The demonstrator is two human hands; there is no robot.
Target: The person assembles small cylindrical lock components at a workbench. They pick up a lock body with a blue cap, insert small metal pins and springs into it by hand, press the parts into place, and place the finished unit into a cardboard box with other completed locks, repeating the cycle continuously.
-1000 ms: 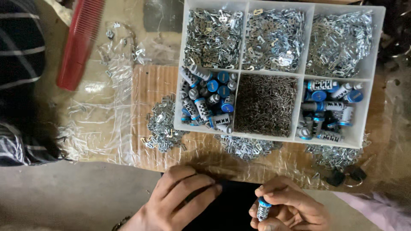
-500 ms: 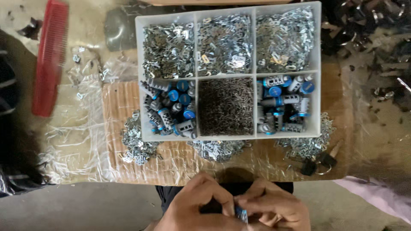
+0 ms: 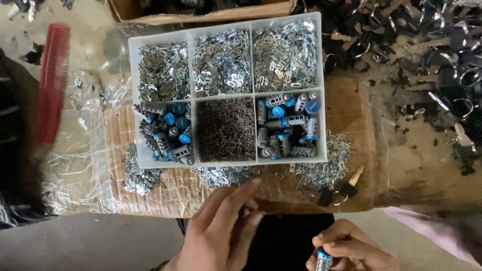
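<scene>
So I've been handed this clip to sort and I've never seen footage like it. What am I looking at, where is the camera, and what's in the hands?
The camera sits on a person's head and looks down at their own two bare hands; there is no machine. On a cardboard-covered surface stands a white tray with six compartments. The three top ones hold small silvery metal pieces, the lower middle one fine dark pins, and the lower left and right ones grey cylinders with blue caps. More silvery pieces lie loose in front of the tray, and a red comb lies to the left. The right hand holds one blue-capped cylinder. The left hand is open, fingers stretched toward the tray, holding nothing.
</scene>
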